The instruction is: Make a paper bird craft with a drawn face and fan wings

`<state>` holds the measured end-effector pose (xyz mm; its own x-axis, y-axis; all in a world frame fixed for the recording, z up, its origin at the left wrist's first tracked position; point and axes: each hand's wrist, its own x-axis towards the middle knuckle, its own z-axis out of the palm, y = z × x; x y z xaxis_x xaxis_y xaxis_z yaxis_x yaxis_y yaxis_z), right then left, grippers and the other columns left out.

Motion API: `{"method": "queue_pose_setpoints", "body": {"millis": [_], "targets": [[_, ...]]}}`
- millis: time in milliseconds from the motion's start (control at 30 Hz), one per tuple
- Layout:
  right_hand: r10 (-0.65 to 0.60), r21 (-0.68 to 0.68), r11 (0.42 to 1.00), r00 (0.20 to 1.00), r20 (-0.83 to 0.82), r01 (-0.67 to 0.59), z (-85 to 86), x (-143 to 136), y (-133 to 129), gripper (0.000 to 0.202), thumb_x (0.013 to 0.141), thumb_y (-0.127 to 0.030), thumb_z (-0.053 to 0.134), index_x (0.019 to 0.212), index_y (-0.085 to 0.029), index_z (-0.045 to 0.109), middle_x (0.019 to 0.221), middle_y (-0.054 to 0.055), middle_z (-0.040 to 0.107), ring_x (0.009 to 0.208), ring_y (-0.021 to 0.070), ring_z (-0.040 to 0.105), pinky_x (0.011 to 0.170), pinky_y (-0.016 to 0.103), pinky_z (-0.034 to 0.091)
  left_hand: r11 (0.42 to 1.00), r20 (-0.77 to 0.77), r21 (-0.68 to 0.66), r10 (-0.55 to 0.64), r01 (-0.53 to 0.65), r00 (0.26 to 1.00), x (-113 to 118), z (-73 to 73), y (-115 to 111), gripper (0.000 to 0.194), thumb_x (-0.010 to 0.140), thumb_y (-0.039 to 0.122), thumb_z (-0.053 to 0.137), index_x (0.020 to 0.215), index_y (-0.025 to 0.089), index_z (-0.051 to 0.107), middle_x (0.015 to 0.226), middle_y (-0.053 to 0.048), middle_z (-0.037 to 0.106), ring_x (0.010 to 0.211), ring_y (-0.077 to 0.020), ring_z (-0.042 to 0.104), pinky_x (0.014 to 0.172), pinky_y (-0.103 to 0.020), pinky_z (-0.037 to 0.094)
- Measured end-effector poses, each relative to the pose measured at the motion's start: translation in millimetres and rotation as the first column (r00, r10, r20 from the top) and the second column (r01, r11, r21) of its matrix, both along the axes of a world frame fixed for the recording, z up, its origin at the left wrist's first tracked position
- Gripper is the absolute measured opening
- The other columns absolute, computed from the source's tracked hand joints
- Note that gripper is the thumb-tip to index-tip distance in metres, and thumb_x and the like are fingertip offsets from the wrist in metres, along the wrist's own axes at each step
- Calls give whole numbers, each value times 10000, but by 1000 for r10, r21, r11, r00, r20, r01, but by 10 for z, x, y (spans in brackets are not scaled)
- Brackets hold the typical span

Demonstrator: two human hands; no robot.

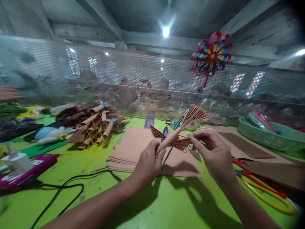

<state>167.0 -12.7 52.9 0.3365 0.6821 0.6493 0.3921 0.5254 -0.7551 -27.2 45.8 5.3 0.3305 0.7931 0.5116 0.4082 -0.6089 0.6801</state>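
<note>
Near the middle of the view, my left hand [148,160] is closed around the lower end of a brown paper craft [169,137]. It has a rolled tube body, a pleated fan tail at the upper right and a pleated wing on each side. My right hand [213,152] pinches at the tip of the right wing with thumb and fingers. A stack of brown paper sheets [133,146] lies beneath both hands. Partly hidden behind the craft is a dark blue tool [165,131]; a black cord runs below it.
Similar paper crafts with yellow strings [100,127] are piled at left, near a purple power strip [45,163]. Scissors with red and yellow handles [267,190] and a green basket [262,135] lie right. A perforated screen [133,73] stands behind; another person's hand [9,93] shows far left.
</note>
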Motion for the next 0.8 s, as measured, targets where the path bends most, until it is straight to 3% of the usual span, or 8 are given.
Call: {"method": "queue_pose_setpoints", "body": {"millis": [200,433,800], "targets": [[42,154,986,989,141,-64,-70,-93,-53,70,856,-138,654,877,-203,637,879,27,603,832,152,603,742,279,529,1000,50,-31,-1,3,999,-7,22,14,105,912,304,477,938,205,499,750,4,539,661,-183,505,619,-288,350],[-79,304,951,911,404,-52,-141,-186,-51,190,839,-11,612,909,-188,623,854,45,607,827,181,586,734,324,498,996,112,-85,7,3,994,-15,18,55,120,888,320,506,923,206,503,755,4,564,671,-184,532,623,-287,377],[-37,271,955,859,511,-121,-269,-323,-67,301,853,19,544,1047,-199,620,926,81,585,891,214,571,758,365,515,991,190,-114,-53,76,980,-8,-30,91,140,899,305,508,986,197,522,844,-11,615,730,-173,578,646,-281,438]]}}
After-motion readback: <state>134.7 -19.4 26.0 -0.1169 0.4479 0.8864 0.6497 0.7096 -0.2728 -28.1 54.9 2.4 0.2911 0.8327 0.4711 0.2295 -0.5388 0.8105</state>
